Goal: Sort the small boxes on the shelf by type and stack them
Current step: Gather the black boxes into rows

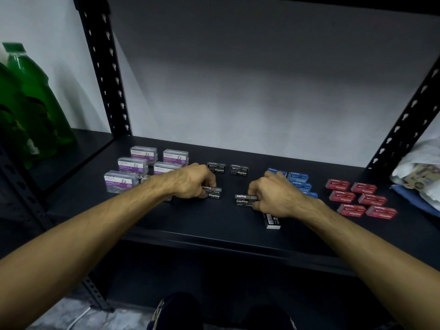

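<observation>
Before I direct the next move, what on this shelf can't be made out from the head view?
- Blue boxes: right hand hides part of the group, count unclear.
- Clip boxes: left hand and forearm cover the near ones.
- White box: mostly under the right wrist, label unreadable.
- Bag: cut by the right edge.

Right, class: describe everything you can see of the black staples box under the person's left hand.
The black staples box is small, oblong and looks like cardboard, with white "Staples" lettering printed upside down to the camera. It lies flat on the dark shelf, in front of two matching boxes. The left hand grips its left end with curled fingers, which hide that end.
</observation>
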A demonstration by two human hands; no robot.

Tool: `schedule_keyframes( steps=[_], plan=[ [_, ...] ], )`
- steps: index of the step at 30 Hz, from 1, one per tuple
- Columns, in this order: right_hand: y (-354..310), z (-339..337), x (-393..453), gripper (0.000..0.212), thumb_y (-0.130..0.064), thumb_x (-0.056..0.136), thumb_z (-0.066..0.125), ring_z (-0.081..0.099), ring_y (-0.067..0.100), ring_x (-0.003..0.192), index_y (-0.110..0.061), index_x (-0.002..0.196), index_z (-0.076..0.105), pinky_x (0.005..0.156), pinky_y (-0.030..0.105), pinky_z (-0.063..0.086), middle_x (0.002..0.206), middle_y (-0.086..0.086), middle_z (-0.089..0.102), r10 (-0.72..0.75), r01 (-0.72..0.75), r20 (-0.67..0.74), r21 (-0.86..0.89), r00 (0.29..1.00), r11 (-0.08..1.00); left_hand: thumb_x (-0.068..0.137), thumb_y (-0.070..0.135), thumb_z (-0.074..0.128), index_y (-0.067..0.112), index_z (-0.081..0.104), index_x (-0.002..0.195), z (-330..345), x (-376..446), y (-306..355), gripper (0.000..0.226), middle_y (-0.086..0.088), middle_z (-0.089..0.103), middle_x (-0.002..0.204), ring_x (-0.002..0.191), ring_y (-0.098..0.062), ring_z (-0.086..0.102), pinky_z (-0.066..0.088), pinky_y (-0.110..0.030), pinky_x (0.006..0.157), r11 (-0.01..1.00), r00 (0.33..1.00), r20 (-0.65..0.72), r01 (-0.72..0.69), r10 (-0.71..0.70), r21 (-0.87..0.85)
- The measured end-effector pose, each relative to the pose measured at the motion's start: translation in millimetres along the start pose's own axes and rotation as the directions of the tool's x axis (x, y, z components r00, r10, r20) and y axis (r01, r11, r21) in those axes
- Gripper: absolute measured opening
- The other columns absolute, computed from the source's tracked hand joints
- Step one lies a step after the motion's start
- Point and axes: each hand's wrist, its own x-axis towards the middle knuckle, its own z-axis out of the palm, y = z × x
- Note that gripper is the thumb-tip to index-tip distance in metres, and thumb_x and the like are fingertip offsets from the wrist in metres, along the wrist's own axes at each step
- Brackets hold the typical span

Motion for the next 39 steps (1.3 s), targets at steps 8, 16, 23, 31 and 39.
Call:
schedule_keyframes(
  steps=[8,16,23,31,39],
  plan=[
    [-4,-20,4,0.006,-0.029,0.082,0.068,0.056,0.010,0.089,-0.029,0.081,0.062,0.095,0.036,0.033,0.080,-0.010,0.067,0.026,-0.023,-0.019,0.133,0.999,0.991,0.085,0.022,0.074,0.020,0.070,0.106,-8,-2,1,0.021,0.006,0.063,0.089,0.083,-0.015,0.060,0.042,-0.022,0.067,1.000,1.000,-0.027,-0.002,0.002,0.002],
    [-18,-16,11,0.005,-0.028,0.083,0.067,0.060,0.007,0.079,-0.030,0.087,0.064,0.096,0.034,0.036,0.078,-0.012,0.066,0.037,-0.032,-0.021,0.196,0.999,0.980,0.086,0.023,0.073,0.019,0.068,0.104,-4,-1,-1,0.018,0.007,0.065,0.091,0.084,-0.014,0.062,0.048,-0.026,0.070,1.000,1.000,-0.011,-0.009,0.009,0.009],
    [-14,-18,10,0.008,-0.029,0.082,0.066,0.060,0.016,0.082,-0.028,0.087,0.060,0.089,0.031,0.036,0.083,-0.004,0.069,0.021,-0.021,0.009,0.063,1.000,0.998,0.085,0.024,0.073,0.022,0.068,0.102,-4,2,-5,0.018,0.009,0.064,0.089,0.083,-0.013,0.061,0.051,-0.027,0.073,1.000,1.000,-0.031,-0.005,0.006,0.016],
    [-27,-1,24,0.013,-0.027,0.079,0.066,0.064,0.020,0.084,-0.026,0.091,0.064,0.074,0.036,0.054,0.088,-0.005,0.066,0.019,-0.028,0.099,0.089,0.995,0.996,0.086,0.023,0.072,0.023,0.068,0.101,-3,5,-6,0.016,0.010,0.063,0.086,0.081,-0.012,0.062,0.051,-0.027,0.072,1.000,0.999,-0.032,-0.010,0.010,0.009],
    [-14,3,36,0.028,-0.027,0.090,0.065,0.064,0.022,0.098,-0.020,0.117,0.062,0.074,0.030,0.046,0.110,0.001,0.067,0.062,-0.066,0.041,0.090,0.997,0.994,0.085,0.021,0.073,0.021,0.068,0.099,-3,12,-10,0.015,0.009,0.063,0.086,0.083,-0.014,0.063,0.052,-0.029,0.074,1.000,0.998,-0.066,0.022,-0.022,-0.005]
  ],
)
